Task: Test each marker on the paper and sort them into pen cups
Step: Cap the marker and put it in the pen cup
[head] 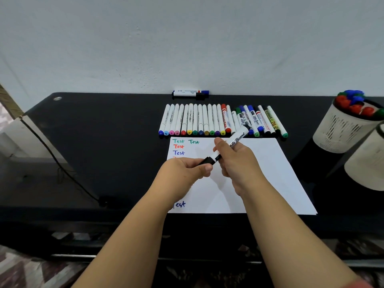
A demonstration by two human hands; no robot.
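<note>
Above the white paper [270, 175] I hold a black whiteboard marker [236, 140] in both hands. My right hand [234, 159] grips its white barrel. My left hand [187, 171] pinches the black cap [207, 161] at the marker's near end. The paper bears several coloured "Test" words [178, 146] along its left side. A row of several markers [220, 121] lies on the black table just beyond the paper. At the right stands a white pen cup [340, 134] holding several capped markers, and a second white cup [367, 169] stands nearer, its contents hidden.
Two markers [190, 94] lie against the wall at the table's back edge. A black cable [62, 167] runs down off the table's left side. The black table [104, 142] ends at a front edge just below the paper.
</note>
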